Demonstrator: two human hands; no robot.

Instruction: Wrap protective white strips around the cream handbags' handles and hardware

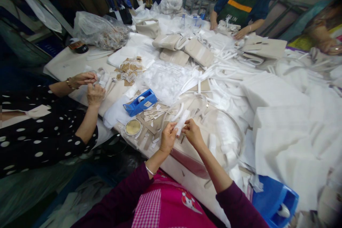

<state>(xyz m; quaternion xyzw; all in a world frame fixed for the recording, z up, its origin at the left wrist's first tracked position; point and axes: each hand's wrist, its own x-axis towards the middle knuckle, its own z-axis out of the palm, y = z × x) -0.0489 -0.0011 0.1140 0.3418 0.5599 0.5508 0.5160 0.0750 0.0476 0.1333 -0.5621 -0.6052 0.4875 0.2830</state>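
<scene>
Between the two hands, just above the near edge of a beige bag (191,164), I see a white wrapped piece (182,121). The left hand (169,137) pinches its lower end at about eight o'clock; the right hand (192,132) sits at four o'clock, fingers bunched narrow beside it, though I can't tell whether they grip it. Taking twelve as away from the wearer, a blue tape dispenser (141,102) lies at ten o'clock from the piece, with a round tin (133,128) at nine. Farther out toward ten, a person in polka-dot sleeves (88,126) handles something small and clear. Stacked beige bags (184,50) are at twelve, and beyond them, toward one, a person in a green apron (235,12) reaches onto the table. White sheets (283,124) spread at three, and a second blue dispenser (272,199) rests at four.
</scene>
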